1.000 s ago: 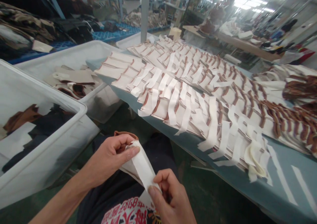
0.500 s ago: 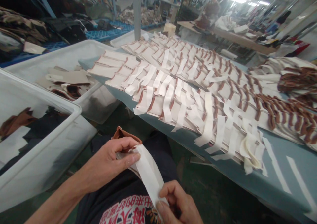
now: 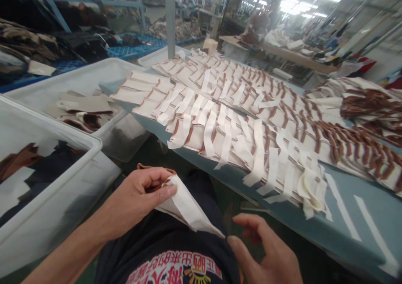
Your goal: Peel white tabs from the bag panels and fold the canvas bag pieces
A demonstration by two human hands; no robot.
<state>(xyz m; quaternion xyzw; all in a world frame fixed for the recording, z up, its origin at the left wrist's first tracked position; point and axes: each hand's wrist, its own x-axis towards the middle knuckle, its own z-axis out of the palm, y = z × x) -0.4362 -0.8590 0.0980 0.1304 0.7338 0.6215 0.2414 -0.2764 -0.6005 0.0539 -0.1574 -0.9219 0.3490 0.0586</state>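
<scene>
My left hand [image 3: 149, 192] pinches a brown-edged, off-white fabric piece [image 3: 166, 208] above my lap, with the thumb on top. A white strip [image 3: 188, 204] lies along this piece and runs from under my left thumb toward the lower right. Just right of the piece's pointed end, my right hand [image 3: 264, 250] is apart from it, thumb and index finger spread with nothing between them. The piece's brown edge shows behind my left fingers; its underside is hidden.
A blue-green table [image 3: 342, 229] bears rows of overlapping brown-edged pieces [image 3: 270, 104], several with white strips [image 3: 259, 150] across them. At the left stand white plastic bins [image 3: 97, 150] with fabric scraps inside. A grey post [image 3: 170, 20] rises behind the table's far corner.
My right hand has let go of the strip's lower end and moved right, its fingers parting. The strip now lies along the piece. My left hand keeps its pinch.
</scene>
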